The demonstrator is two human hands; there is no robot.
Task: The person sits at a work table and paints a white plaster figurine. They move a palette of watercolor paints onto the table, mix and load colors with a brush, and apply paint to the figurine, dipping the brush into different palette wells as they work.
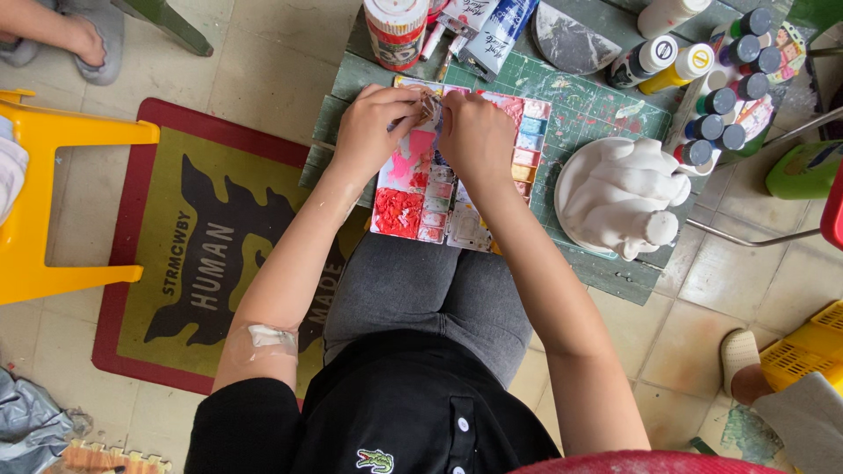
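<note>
My left hand [376,127] and my right hand [475,132] meet over a paint palette [413,206] smeared with red and pink, which lies on a green cutting mat [597,110]. Both hands pinch a small crumpled greyish object [430,105] between their fingertips; I cannot tell what it is. To the right a white plaster figure [628,197] lies on the mat, untouched.
Paint bottles [672,61] and small dark-capped jars [729,105] stand at the back right, a red-and-white jar [395,31] and tubes [492,26] at the back. A yellow chair [53,202] and a rug [202,237] are left. Other people's feet [83,35] show at the edges.
</note>
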